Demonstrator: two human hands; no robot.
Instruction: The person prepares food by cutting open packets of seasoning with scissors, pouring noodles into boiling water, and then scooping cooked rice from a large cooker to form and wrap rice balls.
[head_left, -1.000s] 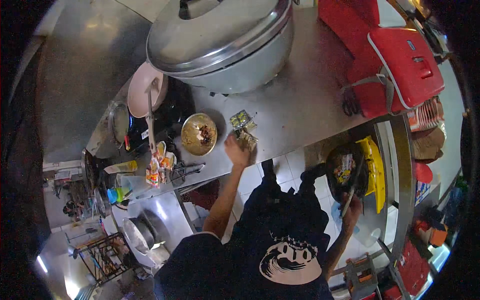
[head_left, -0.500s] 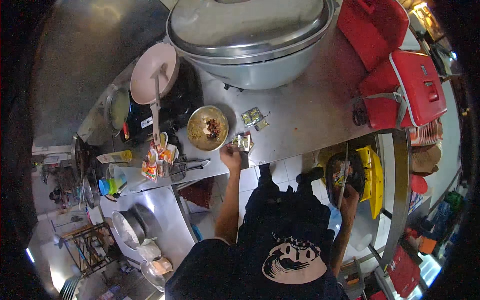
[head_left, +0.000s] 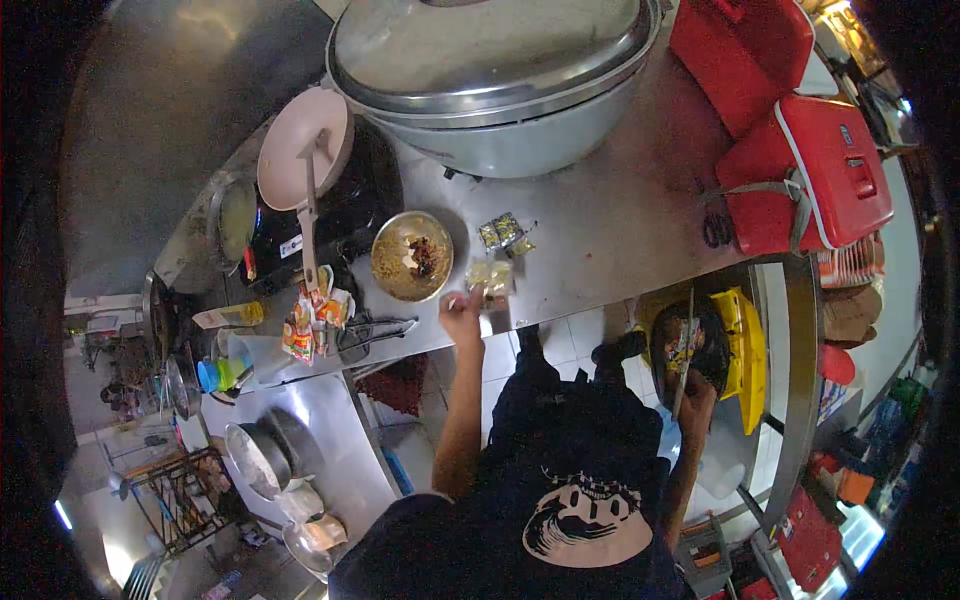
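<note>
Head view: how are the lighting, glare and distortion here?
Head view: strong fisheye bend with a black rim; glare on the big pot's lid and steel counter; dim, murky under the counter edge; left hand and small packets soft, details unreadable.

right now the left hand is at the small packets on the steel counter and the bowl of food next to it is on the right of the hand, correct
Not quite. In the head view the left hand is at the small packets on the steel counter, but the bowl of food sits to the left of the hand, not the right.
</note>
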